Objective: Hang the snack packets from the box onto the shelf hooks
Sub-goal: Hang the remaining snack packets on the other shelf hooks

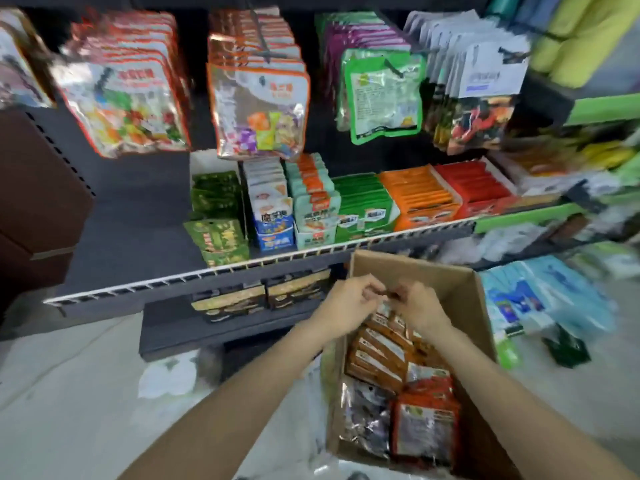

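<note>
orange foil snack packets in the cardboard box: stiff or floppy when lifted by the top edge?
Probably floppy: the orange foil snack packets look thin and crinkled, leaning loosely in the brown cardboard box. Likely light: both hands, left and right, pinch one top edge in a fingertip grip. The glossy film may be slippery.

open gap above cardboard box (474,303), shelf edge (242,268) just behind, hanging packets (259,98) crowding hooks overhead

Packet labels (273,216) Chinese print, blurred; none legible.
</note>
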